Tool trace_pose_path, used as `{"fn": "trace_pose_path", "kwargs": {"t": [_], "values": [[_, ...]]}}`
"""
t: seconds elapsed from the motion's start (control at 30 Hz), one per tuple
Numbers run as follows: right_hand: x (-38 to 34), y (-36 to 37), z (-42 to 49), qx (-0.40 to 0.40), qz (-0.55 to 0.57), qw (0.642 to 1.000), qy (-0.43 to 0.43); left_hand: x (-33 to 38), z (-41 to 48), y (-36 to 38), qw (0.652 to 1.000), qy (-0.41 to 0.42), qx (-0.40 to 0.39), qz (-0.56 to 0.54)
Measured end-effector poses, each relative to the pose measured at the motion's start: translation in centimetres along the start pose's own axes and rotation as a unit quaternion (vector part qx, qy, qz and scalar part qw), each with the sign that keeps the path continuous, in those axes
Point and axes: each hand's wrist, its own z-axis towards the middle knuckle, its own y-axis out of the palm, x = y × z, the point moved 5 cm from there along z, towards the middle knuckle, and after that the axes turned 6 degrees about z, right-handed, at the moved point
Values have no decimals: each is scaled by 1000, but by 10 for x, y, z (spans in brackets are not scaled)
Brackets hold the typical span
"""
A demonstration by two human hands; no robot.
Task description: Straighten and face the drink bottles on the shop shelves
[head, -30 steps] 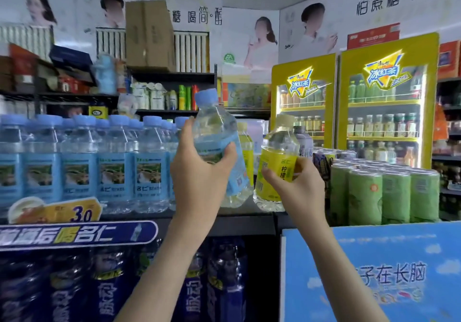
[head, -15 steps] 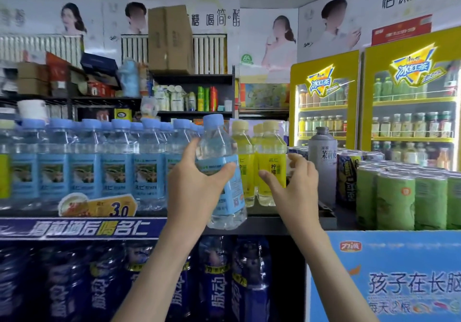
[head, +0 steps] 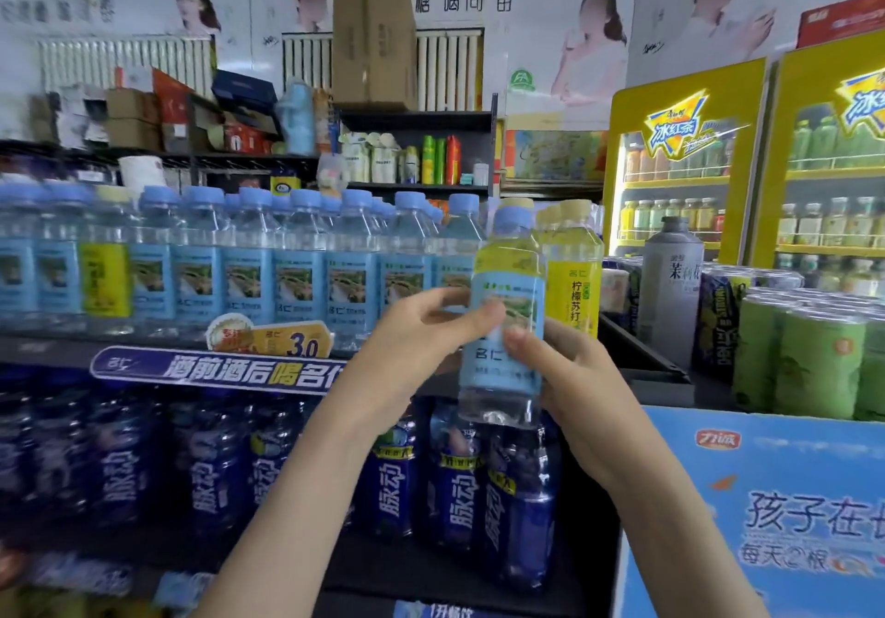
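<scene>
Both hands, left hand (head: 412, 330) and right hand (head: 570, 373), clasp upright blue-label bottle (head: 505, 325).

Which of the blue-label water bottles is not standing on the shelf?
The bottle held by left hand and right hand, before the yellow bottles; the others stand in a row.

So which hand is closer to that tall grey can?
Right. The right hand sits below-left of the grey can; the left hand is further left, across the water bottle.

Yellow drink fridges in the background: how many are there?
2. The left fridge stands behind the grey bottle. The right fridge adjoins it, cut off by the picture's edge; more may be hidden beyond.
</scene>
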Motion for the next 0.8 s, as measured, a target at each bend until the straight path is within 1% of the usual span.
{"fn": "trace_pose_path", "kwargs": {"t": [0.07, 0.17, 0.23, 0.3, 0.37, 0.43, 0.47, 0.6, 0.73, 0.8], "values": [[3, 11, 0, -33, -12, 999, -1, -3, -10, -8, 1000, -9, -9, -18], [13, 31, -1, -75, -45, 996, 11, -9, -23, -27, 999, -7, 29, -15], [17, 46, 1, -77, -74, 994, 4, -13, -30, -42, 999, 3, 51, -7], [19, 63, 5, -45, -118, 992, -23, -15, -39, -57, 997, 19, 67, 13], [19, 84, 8, 20, -171, 984, -52, -17, -47, -76, 995, 35, 88, 31], [17, 110, 10, 76, -197, 975, -74, -22, -55, -101, 991, 44, 115, 49], [17, 126, 11, 87, -204, 972, -79, -24, -59, -116, 989, 46, 127, 63], [29, 200, 24, 84, -208, 970, -96, -32, -80, -186, 978, 52, 173, 99], [59, 286, 45, 80, -190, 975, -88, -49, -101, -272, 968, 62, 198, 139], [77, 332, 57, 89, -165, 979, -84, -60, -108, -320, 966, 75, 193, 155]]}}
